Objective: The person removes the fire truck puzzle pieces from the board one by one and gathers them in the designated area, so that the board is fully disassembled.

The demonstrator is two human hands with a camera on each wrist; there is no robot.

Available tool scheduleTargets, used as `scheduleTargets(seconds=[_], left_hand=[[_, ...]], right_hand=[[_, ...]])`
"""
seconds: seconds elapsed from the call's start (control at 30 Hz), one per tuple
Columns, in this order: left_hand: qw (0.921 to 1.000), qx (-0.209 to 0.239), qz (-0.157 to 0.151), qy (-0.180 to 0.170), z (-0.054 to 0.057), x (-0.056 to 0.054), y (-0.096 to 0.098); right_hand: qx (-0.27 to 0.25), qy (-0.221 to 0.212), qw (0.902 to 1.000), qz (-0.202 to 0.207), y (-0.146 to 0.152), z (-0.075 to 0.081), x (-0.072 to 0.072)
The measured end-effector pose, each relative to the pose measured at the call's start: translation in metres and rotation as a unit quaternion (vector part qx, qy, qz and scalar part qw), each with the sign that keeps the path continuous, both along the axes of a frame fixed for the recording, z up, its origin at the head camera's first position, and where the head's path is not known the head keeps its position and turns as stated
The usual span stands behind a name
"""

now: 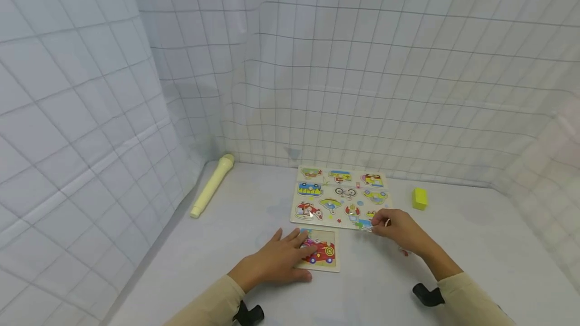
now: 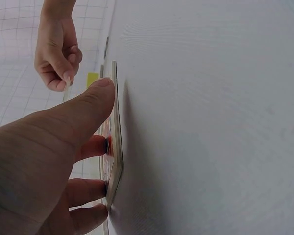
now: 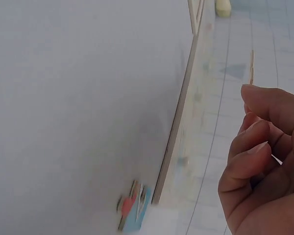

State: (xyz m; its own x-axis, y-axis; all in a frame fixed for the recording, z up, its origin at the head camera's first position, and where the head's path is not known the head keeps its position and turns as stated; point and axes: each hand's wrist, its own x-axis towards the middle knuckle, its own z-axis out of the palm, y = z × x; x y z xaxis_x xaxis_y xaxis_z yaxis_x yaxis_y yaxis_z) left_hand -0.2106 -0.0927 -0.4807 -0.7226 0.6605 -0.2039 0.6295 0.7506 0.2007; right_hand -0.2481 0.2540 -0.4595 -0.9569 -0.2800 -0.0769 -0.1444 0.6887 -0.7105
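Observation:
A small wooden puzzle board [image 1: 328,236] with a red car picture lies on the table. My left hand [image 1: 278,261] rests on its left side with fingers spread, the fingertips touching the picture and the thumb by the near edge. To the right, my right hand [image 1: 397,230] pinches a thin puzzle piece [image 3: 252,67] between thumb and fingers. That piece is held above the table near the front right corner of a larger vehicle puzzle board [image 1: 333,221]. Loose picture pieces [image 3: 134,208] lie on the table below the right hand, mostly hidden by it in the head view.
A yellow block [image 1: 419,198] stands right of the large board. At the left lies a pale yellow stick [image 1: 212,186] with a rounded head. Grid-patterned white cloth [image 1: 344,74] walls in the table at the back and sides.

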Motion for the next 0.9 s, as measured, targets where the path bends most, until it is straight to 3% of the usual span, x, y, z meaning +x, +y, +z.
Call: scheduleTargets(seconds=[0.3,0.67,0.9], left_hand=[[0.9999,0.007,0.0,-0.008,-0.004,0.0,-0.002],[0.9999,0.009,0.0,-0.015,-0.004,0.0,-0.002],[0.9999,0.004,0.004,-0.012,-0.003,-0.001,-0.003]], right_hand=[[0.042,-0.03,0.9985,-0.016,0.043,-0.014,0.013],[0.054,-0.057,0.9965,-0.028,0.04,-0.025,0.015],[0.057,-0.05,0.9968,-0.025,0.038,-0.024,0.014]])
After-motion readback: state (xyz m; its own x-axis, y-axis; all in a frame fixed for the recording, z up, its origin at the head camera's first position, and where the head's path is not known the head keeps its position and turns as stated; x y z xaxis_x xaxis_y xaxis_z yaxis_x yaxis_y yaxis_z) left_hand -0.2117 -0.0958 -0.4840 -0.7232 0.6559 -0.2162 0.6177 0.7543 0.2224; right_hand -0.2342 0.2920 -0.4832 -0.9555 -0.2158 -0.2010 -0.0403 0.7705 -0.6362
